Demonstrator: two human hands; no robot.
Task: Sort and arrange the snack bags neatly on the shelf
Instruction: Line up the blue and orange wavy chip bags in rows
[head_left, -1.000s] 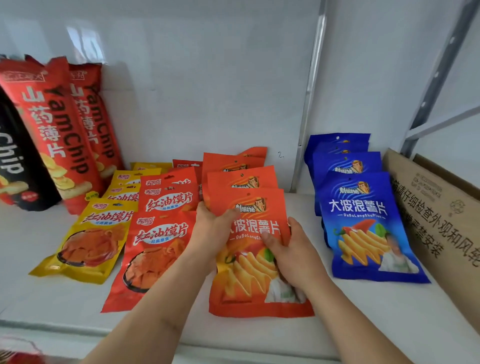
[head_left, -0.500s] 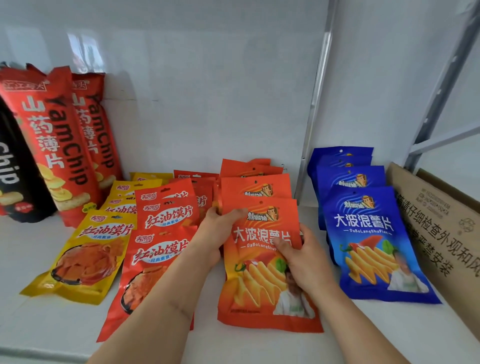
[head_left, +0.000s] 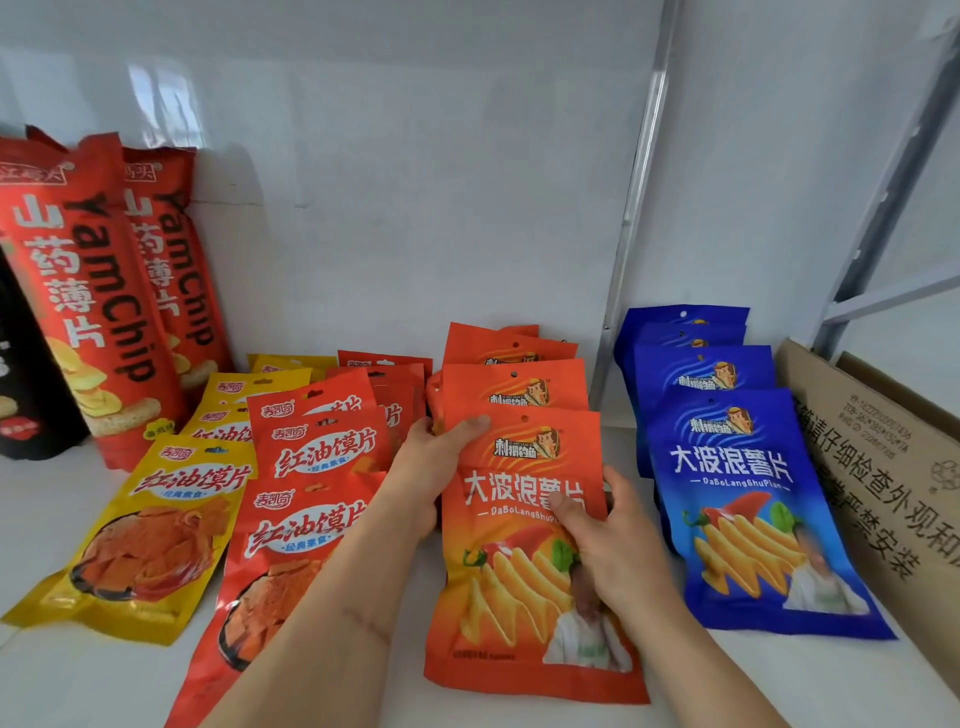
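Front orange snack bag (head_left: 524, 597) lying flat on white shelf (head_left: 62, 675), foremost in overlapped orange row. Left hand (head_left: 423, 480) pinching upper left edge, thumb on top; right hand (head_left: 605, 540) gripping right edge. Blue bag row (head_left: 727, 493) at 3 o'clock, red bag row (head_left: 306, 525) at 9 o'clock.

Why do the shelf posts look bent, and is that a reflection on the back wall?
Head view: the wide-angle lens bows the post and the shelf edges near the frame's sides; a pale window-like glare sits on the glossy back wall; light is soft, shadows faint; the orange bag under both hands stays sharp.
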